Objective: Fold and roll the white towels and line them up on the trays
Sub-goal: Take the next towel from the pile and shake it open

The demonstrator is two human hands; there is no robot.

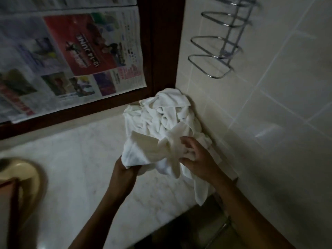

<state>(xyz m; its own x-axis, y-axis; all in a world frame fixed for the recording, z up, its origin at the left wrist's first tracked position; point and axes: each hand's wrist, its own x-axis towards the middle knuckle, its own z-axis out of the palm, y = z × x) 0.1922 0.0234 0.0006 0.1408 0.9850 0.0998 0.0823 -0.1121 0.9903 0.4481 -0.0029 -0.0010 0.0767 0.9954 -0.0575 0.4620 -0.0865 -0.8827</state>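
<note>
- Sink (23,175), far left, blurred; part of its rim shows.
- Newspaper (71,51) covers the wood-framed panel behind the counter (80,159).
- Left hand (125,169) holds the near-left edge of a towel (143,148). The hand closes on the cloth, but the fingers are tucked under it and can't be seen.
- The towel is lifted just above the counter, bunched, not yet flat or folded.
- Pile of towels (165,112) sits behind it in the far right corner, against the tiled wall (269,87), tangled.
- Right hand (199,159): fingers curled and slightly apart, pinching a twisted wad of the towel.
- One strip of cloth (201,191) hangs past the near edge of the counter.
- Wire rack (215,56) on the wall above holds nothing.
- No trays in view.
- Risk: the towel looks caught up with the pile, so a hard pull may drag others along.
- Risk: the hanging strip's weight could pull loose cloth to the floor.
- Risk: the light is dim, so edges are hard to match and the fold may come out crooked.
</note>
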